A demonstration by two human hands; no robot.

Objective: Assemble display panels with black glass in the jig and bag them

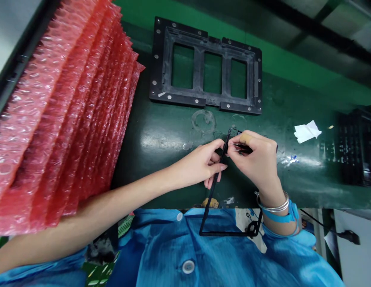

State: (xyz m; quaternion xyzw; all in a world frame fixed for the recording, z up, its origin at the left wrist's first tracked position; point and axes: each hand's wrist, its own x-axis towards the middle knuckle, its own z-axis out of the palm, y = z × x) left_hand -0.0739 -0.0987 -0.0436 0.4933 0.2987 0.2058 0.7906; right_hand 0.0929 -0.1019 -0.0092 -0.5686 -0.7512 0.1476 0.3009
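Note:
A thin black rectangular frame point(208, 207) hangs tilted over the table's front edge, in front of the blue clothing. My left hand point(210, 161) grips its left long side between thumb and fingers. My right hand point(253, 157) is closed at the upper part of the frame, fingertips pinched round a slim dark tool point(243, 148) whose tip is hard to make out. The fingertips of both hands nearly meet across the frame's side. Behind them a larger black fixture point(198, 71) with three openings lies flat on the green table point(161, 131).
Red bubble-wrap sheets point(83, 103) stand stacked at the left, close beside my left forearm. A crumpled white paper point(307, 132) lies right of my right hand. Dark stacked trays point(360, 147) are at the far right. A black cable point(320, 227) hangs below them.

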